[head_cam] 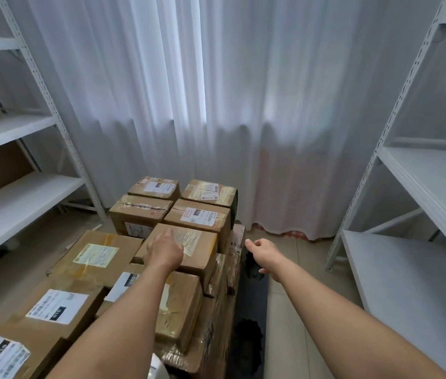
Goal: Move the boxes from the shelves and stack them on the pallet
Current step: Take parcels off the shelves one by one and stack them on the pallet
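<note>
The left hand [166, 248] rests with straight fingers on the top box [181, 251] of the stack [134, 283]; the right hand [260, 248] hangs beside that box, fingers loosely curled, holding nothing. The box sits near the stack's right edge, so a careless shove could tip it off. Beyond the stack hangs a white curtain [216, 105]; white shelves [421, 187] flank it over a tiled floor [293, 310].

free: floor [301, 269] right of boxes [189, 242] | blocked: shelves [421, 187] (both sides) — curtain [216, 105] ahead
</note>
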